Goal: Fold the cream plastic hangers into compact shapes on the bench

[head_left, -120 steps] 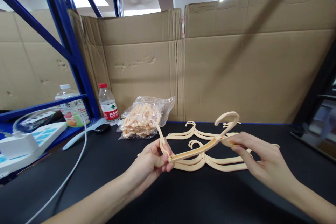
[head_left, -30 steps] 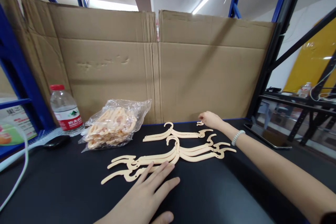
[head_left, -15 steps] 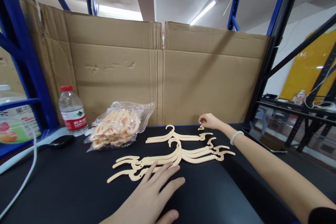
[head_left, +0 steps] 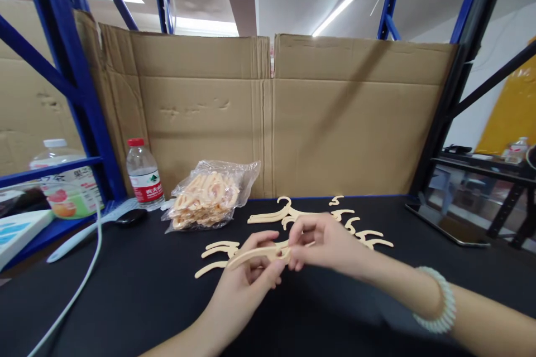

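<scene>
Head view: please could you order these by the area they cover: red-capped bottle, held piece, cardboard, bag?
Largest to smallest:
1. Cardboard
2. Bag
3. Red-capped bottle
4. Held piece: nearer the camera and partly covered, so its true size is unsure.

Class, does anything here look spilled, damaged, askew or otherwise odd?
Only the cardboard's left panel stands out: a row of scuffs or dents makes it look damaged. Nothing looks spilled. The cream piece in the fingers shows no clear damage, though they partly hide it.
</scene>
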A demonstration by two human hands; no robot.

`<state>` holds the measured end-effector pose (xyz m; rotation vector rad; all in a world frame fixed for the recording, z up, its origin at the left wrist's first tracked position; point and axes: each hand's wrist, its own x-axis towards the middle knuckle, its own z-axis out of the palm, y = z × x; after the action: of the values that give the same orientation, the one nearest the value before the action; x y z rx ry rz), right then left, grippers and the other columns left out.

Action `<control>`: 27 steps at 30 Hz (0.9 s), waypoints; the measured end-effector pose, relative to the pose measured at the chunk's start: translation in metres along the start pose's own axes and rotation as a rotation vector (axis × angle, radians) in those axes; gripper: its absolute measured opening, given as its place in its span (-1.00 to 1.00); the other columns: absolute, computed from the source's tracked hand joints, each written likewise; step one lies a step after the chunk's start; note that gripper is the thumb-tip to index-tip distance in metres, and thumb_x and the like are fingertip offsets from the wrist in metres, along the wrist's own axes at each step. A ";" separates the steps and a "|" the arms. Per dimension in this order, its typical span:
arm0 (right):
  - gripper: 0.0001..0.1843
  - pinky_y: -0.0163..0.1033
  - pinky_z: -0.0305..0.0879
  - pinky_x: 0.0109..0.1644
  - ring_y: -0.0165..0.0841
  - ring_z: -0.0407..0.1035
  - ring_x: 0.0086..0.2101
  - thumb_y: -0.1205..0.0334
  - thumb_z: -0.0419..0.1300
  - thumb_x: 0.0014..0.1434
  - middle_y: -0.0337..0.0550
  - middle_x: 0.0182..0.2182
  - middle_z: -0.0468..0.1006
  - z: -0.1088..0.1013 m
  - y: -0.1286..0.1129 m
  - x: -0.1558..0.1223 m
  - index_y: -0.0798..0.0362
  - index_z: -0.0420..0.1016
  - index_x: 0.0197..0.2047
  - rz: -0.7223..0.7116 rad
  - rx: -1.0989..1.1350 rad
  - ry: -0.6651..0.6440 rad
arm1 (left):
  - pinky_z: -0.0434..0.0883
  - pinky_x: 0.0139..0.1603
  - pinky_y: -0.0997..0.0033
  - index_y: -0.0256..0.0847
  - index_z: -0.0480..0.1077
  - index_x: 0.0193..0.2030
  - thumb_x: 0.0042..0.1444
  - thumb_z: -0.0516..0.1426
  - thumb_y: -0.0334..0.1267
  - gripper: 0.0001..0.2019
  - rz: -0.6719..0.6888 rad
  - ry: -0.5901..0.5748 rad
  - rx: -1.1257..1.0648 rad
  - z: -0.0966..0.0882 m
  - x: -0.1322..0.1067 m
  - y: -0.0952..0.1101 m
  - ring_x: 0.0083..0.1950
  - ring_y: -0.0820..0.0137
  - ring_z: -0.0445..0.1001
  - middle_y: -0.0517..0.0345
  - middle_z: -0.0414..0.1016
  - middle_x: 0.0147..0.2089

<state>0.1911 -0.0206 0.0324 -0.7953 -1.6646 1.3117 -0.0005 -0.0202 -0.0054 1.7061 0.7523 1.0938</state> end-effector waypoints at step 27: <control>-0.93 -0.31 0.26 -0.30 -0.34 0.40 -0.41 0.39 0.14 0.11 -0.22 -0.45 0.50 -0.116 0.054 0.054 0.06 0.40 -0.38 -0.175 -1.109 0.284 | 0.30 -0.43 0.47 -0.23 0.31 -0.37 0.06 0.21 -0.03 -0.70 -0.091 0.210 -0.041 -0.011 0.007 0.014 -0.50 0.45 0.34 0.25 0.33 -0.50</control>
<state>0.2706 0.0888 0.0031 -1.3241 -2.1038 0.0329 -0.0078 -0.0151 0.0115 1.5226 0.9234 1.2289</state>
